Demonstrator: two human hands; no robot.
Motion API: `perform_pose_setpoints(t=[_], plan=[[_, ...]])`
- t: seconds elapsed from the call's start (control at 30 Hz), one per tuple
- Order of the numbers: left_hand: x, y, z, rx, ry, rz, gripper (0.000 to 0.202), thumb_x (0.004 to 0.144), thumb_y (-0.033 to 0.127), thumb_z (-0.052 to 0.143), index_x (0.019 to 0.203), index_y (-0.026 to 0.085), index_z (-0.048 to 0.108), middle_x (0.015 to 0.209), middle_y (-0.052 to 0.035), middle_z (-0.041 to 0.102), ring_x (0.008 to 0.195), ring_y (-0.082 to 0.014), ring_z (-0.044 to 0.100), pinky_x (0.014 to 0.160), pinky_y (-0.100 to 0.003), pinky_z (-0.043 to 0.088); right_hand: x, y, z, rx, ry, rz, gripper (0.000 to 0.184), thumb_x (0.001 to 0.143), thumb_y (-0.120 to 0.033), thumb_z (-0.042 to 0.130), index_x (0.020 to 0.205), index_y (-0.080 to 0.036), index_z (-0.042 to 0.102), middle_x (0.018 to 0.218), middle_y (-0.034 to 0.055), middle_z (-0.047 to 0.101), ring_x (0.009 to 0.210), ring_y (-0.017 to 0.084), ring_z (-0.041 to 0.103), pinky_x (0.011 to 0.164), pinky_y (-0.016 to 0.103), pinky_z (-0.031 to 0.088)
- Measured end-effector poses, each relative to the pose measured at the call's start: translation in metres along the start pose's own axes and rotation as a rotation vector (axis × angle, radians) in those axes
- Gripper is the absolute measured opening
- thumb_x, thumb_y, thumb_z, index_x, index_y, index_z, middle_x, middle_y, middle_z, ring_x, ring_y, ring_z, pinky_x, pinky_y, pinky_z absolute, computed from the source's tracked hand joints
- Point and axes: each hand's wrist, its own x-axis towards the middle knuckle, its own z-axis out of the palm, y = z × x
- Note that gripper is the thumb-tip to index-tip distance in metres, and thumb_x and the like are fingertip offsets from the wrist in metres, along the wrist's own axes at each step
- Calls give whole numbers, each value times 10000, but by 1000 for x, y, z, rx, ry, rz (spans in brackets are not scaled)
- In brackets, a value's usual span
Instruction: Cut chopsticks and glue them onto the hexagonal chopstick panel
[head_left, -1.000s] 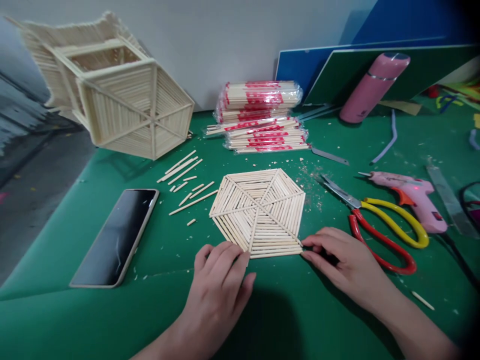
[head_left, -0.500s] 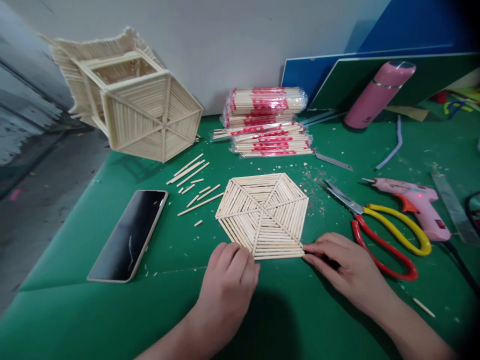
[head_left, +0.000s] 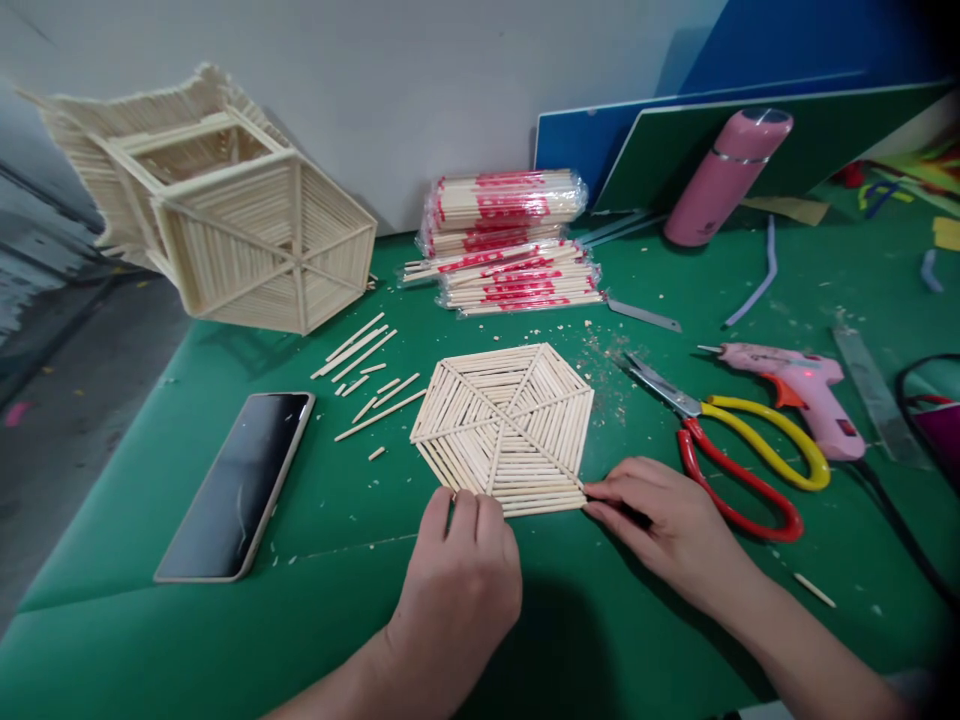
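My left hand [head_left: 461,575] and my right hand [head_left: 667,525] are bare, with no glove, ring or watch showing. My forearms [head_left: 360,680] are uncovered too, right down to the near edge of the view. My fingers are slim; the nails are too small to make out.

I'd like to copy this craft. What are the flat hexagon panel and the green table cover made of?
Pale flat hexagon panel: thin sticks, seemingly bare wood or bamboo, matte, uniformly pale. Green table cover: probably felt or soft mat; creased, no shine.
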Motion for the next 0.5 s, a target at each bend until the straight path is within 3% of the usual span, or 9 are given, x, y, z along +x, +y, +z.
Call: perform_pose_setpoints(t=[0.27,0.5], plan=[[1,-2,0,21,-36,18,231,681,40,424,653,109,642,644,-94,577,642,-222,541,696,-391,486,1,-1,-1,11,7,-6,155,828,-231,510,885,-182,646,720,38,592,657,134,537,600,254,415],[1,-3,-1,18,4,18,215,663,27,446,636,104,644,630,-92,585,623,-215,545,700,-379,492,1,-1,-1,13,11,-9,155,827,-234,517,883,-175,650,719,42,598,658,135,536,595,255,414]])
